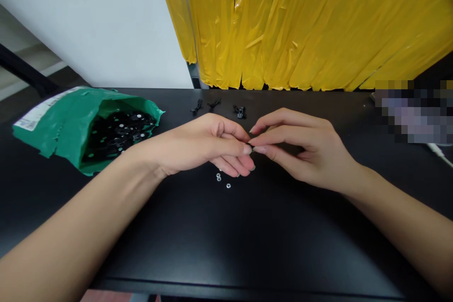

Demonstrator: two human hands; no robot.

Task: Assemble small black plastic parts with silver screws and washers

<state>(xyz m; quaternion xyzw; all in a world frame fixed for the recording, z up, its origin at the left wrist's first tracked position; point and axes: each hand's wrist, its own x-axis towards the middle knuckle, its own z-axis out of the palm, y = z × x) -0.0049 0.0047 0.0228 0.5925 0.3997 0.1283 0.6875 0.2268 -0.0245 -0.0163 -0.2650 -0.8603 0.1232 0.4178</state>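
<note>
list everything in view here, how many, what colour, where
table: one, black, beneath the hands
green bag: one, green, open, on the table's left
label: one, white, on the bag
bagged parts: many, black, inside the bag
loose parts: three, black, table's far side
rings: at least three, silvery, mid-table
small piece: one, dark, mid-picture, mostly hidden
sheeting: several strips, yellow, beyond the table
panel: one, white, left of the sheeting
cable: one, white, right edge
left hand: one, bare, pinching the piece
right hand: one, bare, fingertips at the piece
</note>
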